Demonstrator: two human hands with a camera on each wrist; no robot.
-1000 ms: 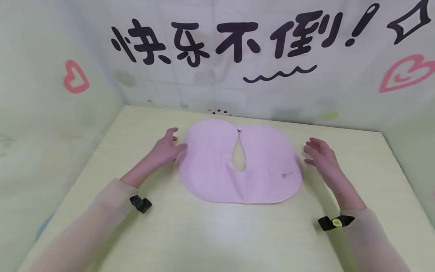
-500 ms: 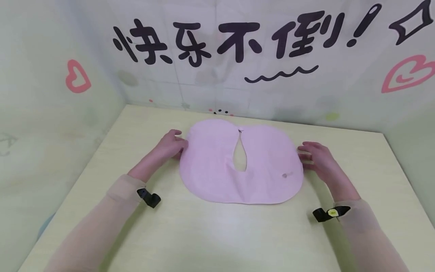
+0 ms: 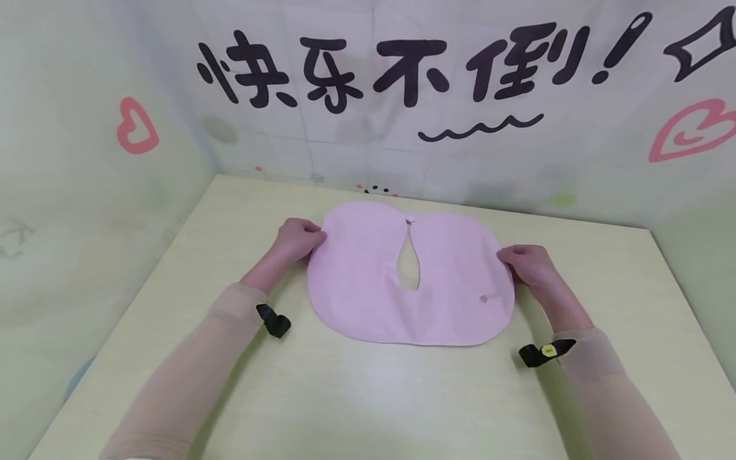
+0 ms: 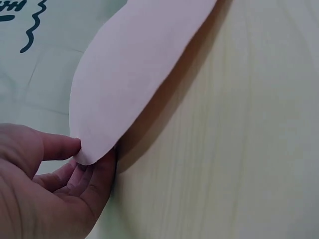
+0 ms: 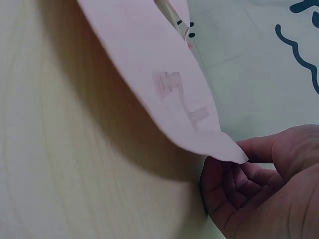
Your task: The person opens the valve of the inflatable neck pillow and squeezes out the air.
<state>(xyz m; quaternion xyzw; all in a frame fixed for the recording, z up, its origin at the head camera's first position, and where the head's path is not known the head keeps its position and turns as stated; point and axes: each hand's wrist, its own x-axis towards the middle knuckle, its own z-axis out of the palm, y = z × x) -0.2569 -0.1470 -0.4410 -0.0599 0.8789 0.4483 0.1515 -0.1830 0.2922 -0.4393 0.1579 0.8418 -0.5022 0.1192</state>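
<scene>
A flat, deflated pink inflatable neck pillow (image 3: 362, 281) lies on the pale wooden table, its teardrop opening in the middle and the two lobes meeting at the back. My left hand (image 3: 294, 239) pinches its left edge between thumb and fingers. Opposite, my right hand (image 3: 530, 263) pinches the right edge the same way. In the right wrist view, a clear valve (image 5: 172, 82) shows on the pillow near the gripped edge. Both wrist views show the pillow's edge (image 4: 119, 99) with a shadow on the wood beneath it.
Behind the table (image 3: 368, 402) stands a white cloth wall (image 3: 368, 153) printed with large black characters. Pale side walls with pink hearts (image 3: 138, 126) flank it. Each wrist carries a small black camera (image 3: 276, 321).
Both hands have moved inward to the pillow's side edges. Their fingers, earlier spread and apart from or just at the edges, now pinch them.
</scene>
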